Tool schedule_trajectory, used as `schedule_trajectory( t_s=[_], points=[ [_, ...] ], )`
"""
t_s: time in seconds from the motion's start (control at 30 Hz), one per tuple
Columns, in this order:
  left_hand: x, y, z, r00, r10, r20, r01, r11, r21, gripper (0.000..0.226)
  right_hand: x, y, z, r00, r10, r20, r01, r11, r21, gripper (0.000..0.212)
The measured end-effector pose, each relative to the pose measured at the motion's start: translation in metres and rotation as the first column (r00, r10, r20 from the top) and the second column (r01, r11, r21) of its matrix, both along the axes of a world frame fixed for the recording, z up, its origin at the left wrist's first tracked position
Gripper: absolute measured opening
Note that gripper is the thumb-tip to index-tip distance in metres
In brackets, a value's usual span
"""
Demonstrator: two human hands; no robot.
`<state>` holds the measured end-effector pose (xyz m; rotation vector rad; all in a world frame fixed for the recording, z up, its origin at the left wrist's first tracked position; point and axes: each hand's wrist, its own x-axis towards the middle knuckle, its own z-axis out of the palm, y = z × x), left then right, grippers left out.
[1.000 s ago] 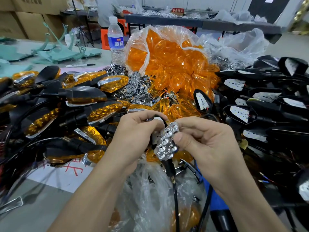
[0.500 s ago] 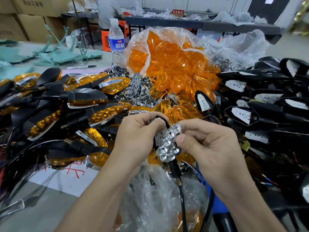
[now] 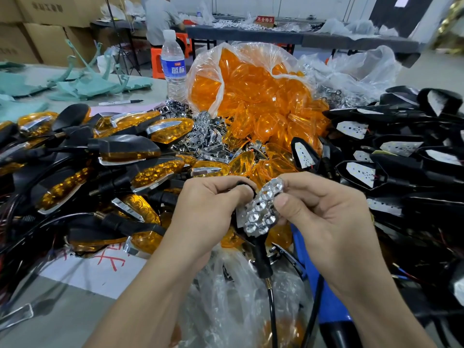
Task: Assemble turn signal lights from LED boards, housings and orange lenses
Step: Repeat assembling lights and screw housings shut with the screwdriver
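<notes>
Above the table's (image 3: pixel 62 310) near edge, the left hand (image 3: pixel 208 209) curls round the black housing (image 3: pixel 261 257) — the right hand (image 3: pixel 326 217) pinches the chrome reflector (image 3: pixel 261 209) against it, long axis tilted, stem toward the person.

Both hands, left hand (image 3: pixel 208 209) and right hand (image 3: pixel 324 217), pinch a chrome honeycomb reflector (image 3: pixel 262 209) on a black stalked housing (image 3: pixel 261 257), before a clear bag of orange lenses (image 3: pixel 256 96).

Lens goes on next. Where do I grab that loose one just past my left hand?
Pinch the lens across its narrow width, by the rim, coming down from above on the near side. It lies on top of the pile outside the bag with nothing over it, so it should probably lift free.
</notes>
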<state>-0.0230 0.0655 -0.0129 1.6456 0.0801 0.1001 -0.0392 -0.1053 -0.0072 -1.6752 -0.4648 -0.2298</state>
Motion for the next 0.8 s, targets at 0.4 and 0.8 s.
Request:
schedule_trajectory(
  t_s=[0.4,0.8],
  points=[
    [0.001,0.003,0.002,0.994,-0.076,-0.073,0.068,0.991,-0.116,0.026,0.004,-0.018,0.006,0.955,-0.147,-0.258,0.185,0.974,0.131,0.027],
    [-0.001,0.005,0.006,0.999,0.001,-0.054,-0.008,0.993,-0.122,0.025,-0.022,0.017,0.01,0.907,-0.418,-0.045,0.319,0.754,-0.575,0.056]
  ],
)
